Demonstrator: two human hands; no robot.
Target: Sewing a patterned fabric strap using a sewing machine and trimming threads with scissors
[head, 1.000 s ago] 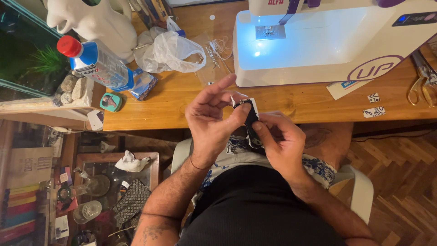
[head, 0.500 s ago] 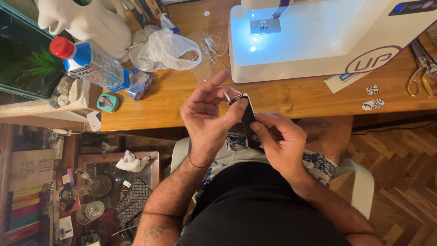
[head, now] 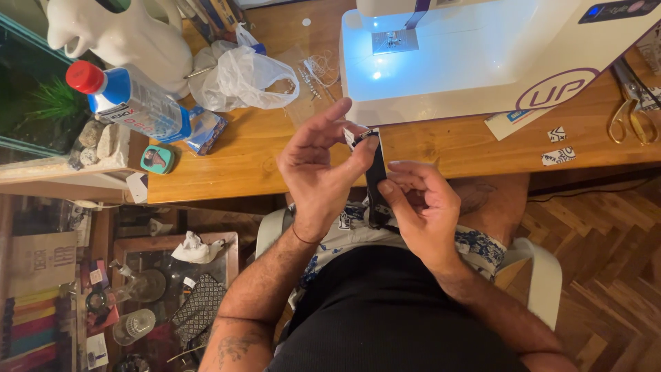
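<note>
My left hand [head: 318,165] is raised in front of the table edge, its thumb and forefinger pinching the top end of a narrow black fabric strip [head: 376,180] that has a small white patterned piece at its tip. Just to the right, my right hand [head: 418,200] grips the strip lower down with thumb and fingers. The strip hangs down between both hands toward my lap. A white sewing machine [head: 482,55] with its lamp lit stands on the wooden table [head: 441,148] right behind the hands.
A crumpled clear plastic bag [head: 237,74], a plastic bottle with a red cap [head: 131,103], a white jug [head: 124,34] and a small teal tin [head: 157,159] lie at the left. Gold scissors [head: 630,114] and small patterned fabric scraps [head: 558,146] sit at the right. Cluttered shelves stand below left.
Both hands have shifted slightly while holding the strip; the left fingers have spread and now pinch its top end higher up. The view has moved a little closer.
</note>
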